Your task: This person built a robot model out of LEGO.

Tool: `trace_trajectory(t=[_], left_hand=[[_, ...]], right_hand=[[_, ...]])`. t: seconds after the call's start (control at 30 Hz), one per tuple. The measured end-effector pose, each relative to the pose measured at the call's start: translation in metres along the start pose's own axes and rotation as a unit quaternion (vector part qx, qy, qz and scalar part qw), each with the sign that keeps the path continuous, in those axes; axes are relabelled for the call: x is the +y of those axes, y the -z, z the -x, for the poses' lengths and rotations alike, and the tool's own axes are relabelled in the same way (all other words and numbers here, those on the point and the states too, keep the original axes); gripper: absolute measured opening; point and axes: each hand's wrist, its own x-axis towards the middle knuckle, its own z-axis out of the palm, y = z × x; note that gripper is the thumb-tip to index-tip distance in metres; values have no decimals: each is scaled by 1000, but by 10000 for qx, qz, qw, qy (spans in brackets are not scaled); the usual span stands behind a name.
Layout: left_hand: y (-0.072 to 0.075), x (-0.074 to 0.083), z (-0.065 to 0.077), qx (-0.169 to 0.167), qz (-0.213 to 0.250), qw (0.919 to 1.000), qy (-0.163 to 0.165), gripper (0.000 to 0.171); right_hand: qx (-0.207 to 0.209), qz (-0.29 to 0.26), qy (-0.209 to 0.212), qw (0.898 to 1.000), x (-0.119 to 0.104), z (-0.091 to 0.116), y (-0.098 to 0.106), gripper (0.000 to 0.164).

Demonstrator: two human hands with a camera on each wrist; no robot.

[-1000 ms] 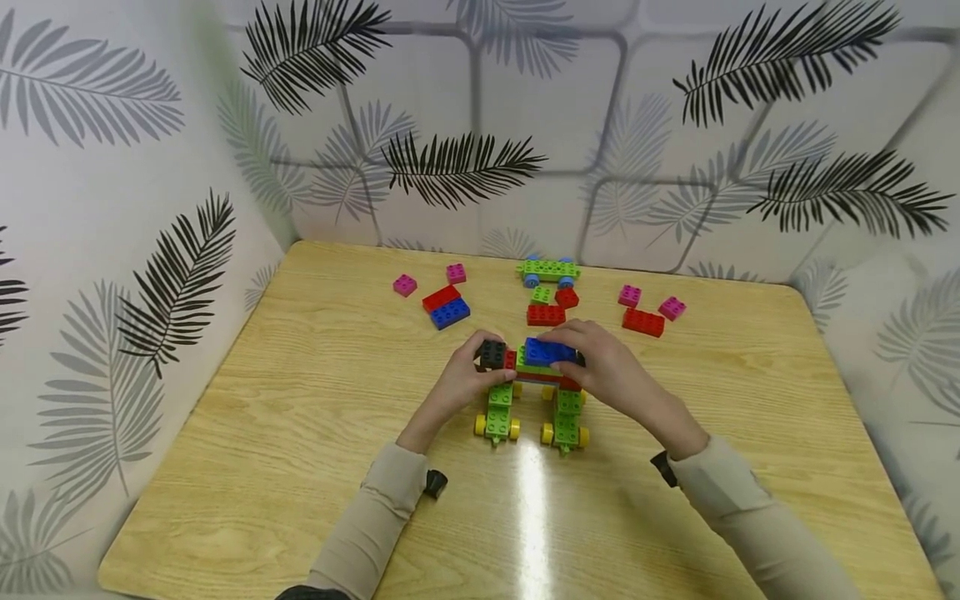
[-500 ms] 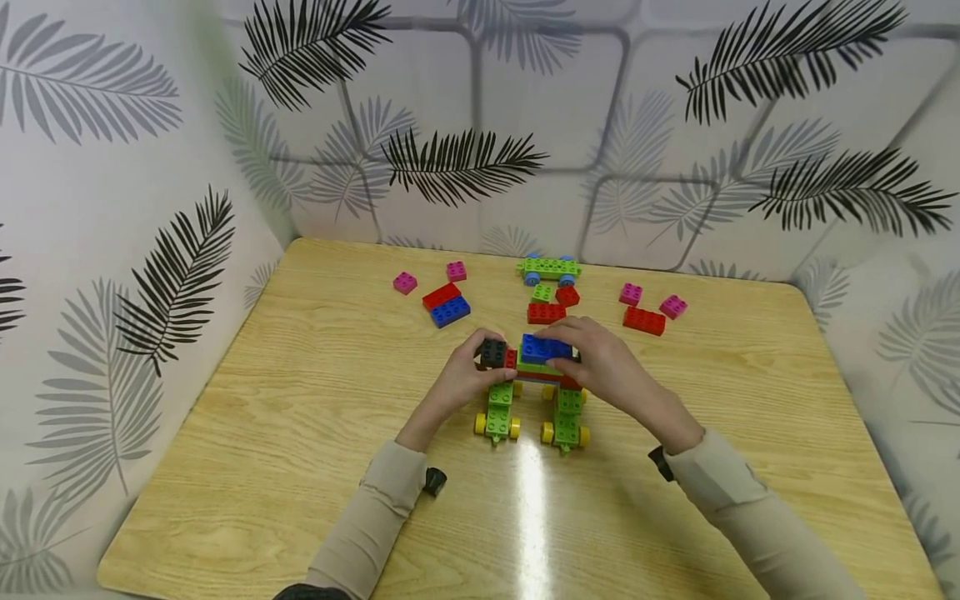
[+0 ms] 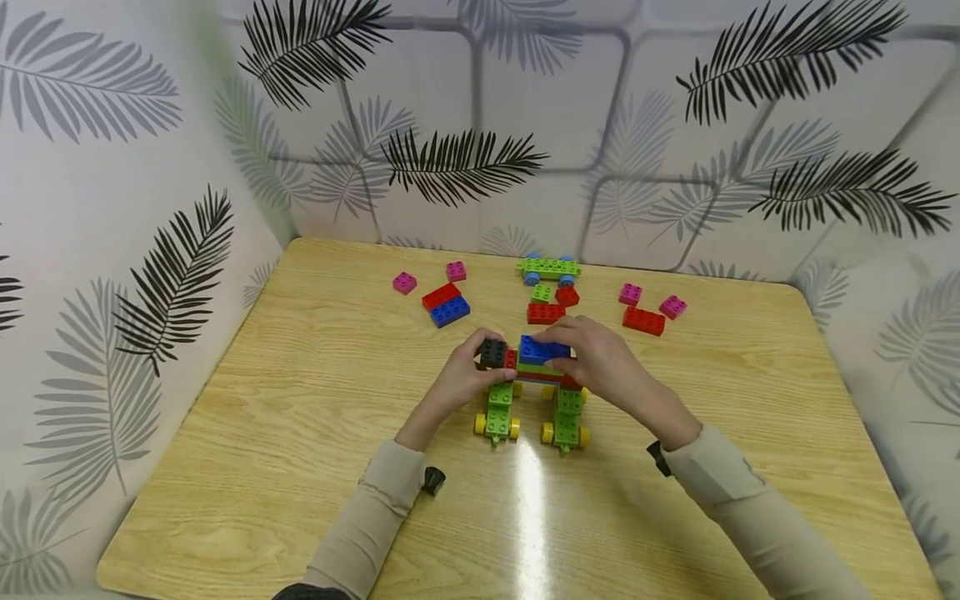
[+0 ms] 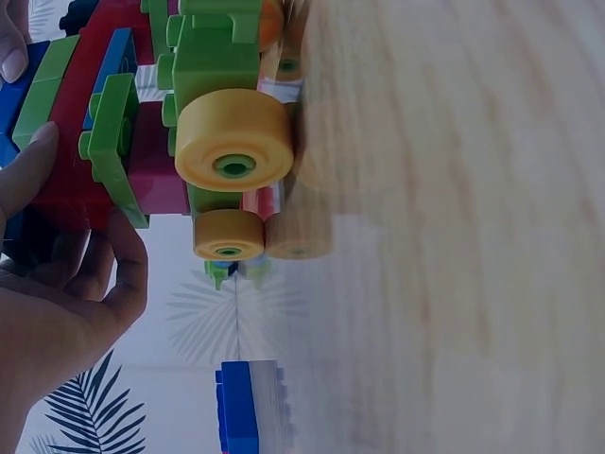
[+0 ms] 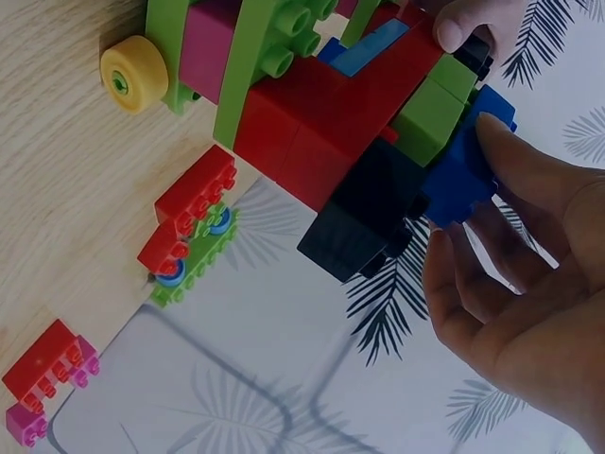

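Mid-desk point(image 3: 300, 400), a right hand point(image 3: 613, 371) pinches a blue brick point(image 3: 536, 351) atop a wheeled toy model point(image 3: 538, 377), whose left end the left hand point(image 3: 454, 381) grips. Probably light, stiff plastic, the brick looks best held by its long sides.

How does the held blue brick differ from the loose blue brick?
The held blue brick is pinched in the right grip; the loose blue brick is untouched. The held one is over green bricks; the loose one lies on the table beside a red brick. Both are blue, studs up.
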Motion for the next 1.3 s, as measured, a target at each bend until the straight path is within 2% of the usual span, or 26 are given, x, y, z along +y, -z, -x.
trace_trajectory(t=[0.2, 0.83, 1.07, 1.2, 1.3], left_hand=[[-1, 1, 1, 11, -44, 10000, 60, 40], [0, 0, 0, -88, -1, 9999, 92, 44], [0, -1, 0, -5, 23, 10000, 34, 43], [0, -2, 0, 34, 34, 10000, -67, 41], [-1, -4, 1, 34, -4, 9999, -160, 40]], right_hand=[[-24, -61, 111, 9999, 1, -1, -1, 36], [-338, -175, -188, 9991, 1, -7, 3, 33], [-319, -187, -169, 9992, 1, -8, 1, 33], [-287, -353, -84, 9989, 4, -7, 0, 33], [-277, -677, -246, 9970, 10, -4, -2, 36]])
